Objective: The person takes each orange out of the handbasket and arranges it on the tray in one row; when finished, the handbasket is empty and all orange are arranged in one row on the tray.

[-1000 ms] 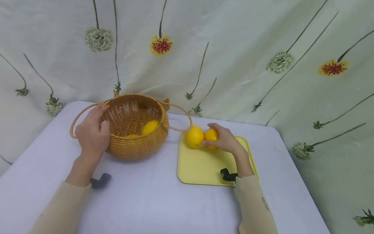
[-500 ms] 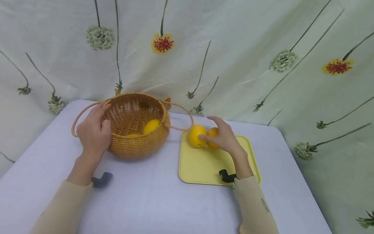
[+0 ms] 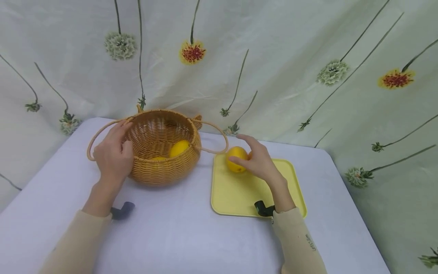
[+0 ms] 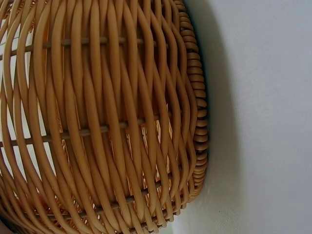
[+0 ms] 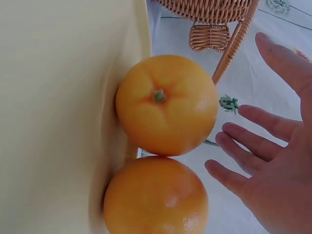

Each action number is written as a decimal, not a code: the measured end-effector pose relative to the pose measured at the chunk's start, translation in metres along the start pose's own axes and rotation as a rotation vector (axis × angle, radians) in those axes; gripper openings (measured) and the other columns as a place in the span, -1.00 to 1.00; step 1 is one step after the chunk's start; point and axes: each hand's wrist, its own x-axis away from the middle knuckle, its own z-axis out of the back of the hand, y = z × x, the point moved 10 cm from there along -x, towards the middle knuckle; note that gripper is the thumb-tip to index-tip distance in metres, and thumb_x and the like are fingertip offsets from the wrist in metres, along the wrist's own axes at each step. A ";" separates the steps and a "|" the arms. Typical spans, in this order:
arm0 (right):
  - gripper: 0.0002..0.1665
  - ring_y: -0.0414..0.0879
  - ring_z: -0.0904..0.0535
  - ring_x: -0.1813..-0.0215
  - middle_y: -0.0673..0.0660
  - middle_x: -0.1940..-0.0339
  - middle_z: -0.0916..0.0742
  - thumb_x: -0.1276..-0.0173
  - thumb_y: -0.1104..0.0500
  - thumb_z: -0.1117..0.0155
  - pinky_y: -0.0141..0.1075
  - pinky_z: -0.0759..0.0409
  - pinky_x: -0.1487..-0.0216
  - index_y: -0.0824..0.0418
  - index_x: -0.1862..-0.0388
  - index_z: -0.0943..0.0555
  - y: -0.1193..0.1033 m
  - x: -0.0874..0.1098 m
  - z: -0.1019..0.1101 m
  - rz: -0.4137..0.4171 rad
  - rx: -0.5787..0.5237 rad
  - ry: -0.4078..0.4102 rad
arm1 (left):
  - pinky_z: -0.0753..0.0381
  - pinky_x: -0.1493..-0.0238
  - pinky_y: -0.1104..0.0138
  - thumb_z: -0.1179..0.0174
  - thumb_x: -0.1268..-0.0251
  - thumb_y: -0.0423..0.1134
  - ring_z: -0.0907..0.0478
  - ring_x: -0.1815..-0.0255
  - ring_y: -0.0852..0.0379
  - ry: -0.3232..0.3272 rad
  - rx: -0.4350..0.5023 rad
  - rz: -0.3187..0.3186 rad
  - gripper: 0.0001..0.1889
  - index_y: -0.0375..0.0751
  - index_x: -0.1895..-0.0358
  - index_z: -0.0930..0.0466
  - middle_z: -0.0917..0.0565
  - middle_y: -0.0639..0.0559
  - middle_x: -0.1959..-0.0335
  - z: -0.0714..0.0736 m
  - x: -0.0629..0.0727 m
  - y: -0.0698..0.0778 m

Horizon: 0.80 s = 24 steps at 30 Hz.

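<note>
My left hand grips the left rim of a wicker basket, fingers over the edge by the handle. Two yellow fruits show inside it. In the left wrist view the basket's woven side fills most of the picture. My right hand hovers over the back of a yellow tray, thumb and fingers spread. In the right wrist view one orange with its stem end showing touches a second orange. A gap shows between them and my fingertips. From the head, my hand mostly hides the second orange.
A white cloth covers the table. The basket's right handle reaches out toward the tray's back left corner. Behind the table hangs a flower-printed curtain. Dark camera mounts stick out from both wrists.
My right hand has come off the right-hand orange and moved slightly left, over the left one, its fingers spread wider. The left orange has shifted a little right on the tray.
</note>
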 end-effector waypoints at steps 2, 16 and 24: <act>-0.07 0.18 -0.52 -0.43 0.09 -0.57 -0.52 -0.33 -0.16 -0.53 0.12 -0.44 -0.45 0.08 -0.58 -0.40 -0.005 0.001 0.001 0.014 -0.003 0.004 | -0.08 0.56 0.22 0.15 -0.23 -0.30 -0.71 0.19 -0.30 0.001 0.006 -0.002 -0.41 -0.29 -0.27 -0.69 -0.68 -0.20 -0.32 -0.001 0.000 0.001; -0.12 -0.03 -0.42 -0.58 0.03 -0.56 -0.54 -0.38 -0.17 -0.47 0.00 -0.39 -0.51 0.08 -0.58 -0.41 -0.075 -0.021 -0.011 0.142 -0.117 0.005 | -0.09 0.56 0.21 0.14 -0.21 -0.30 -0.72 -0.07 -0.34 0.003 0.010 -0.004 -0.41 -0.29 -0.25 -0.70 -0.69 -0.20 -0.31 0.001 0.000 0.000; -0.15 -0.05 -0.43 -0.56 0.05 -0.56 -0.53 -0.44 -0.11 -0.42 -0.13 -0.41 -0.52 0.11 -0.60 -0.38 -0.135 -0.055 -0.023 0.248 -0.121 -0.076 | -0.09 0.56 0.18 0.14 -0.22 -0.31 -0.72 0.04 -0.35 0.005 0.008 0.000 -0.41 -0.30 -0.26 -0.69 -0.68 -0.21 -0.32 -0.001 0.000 -0.002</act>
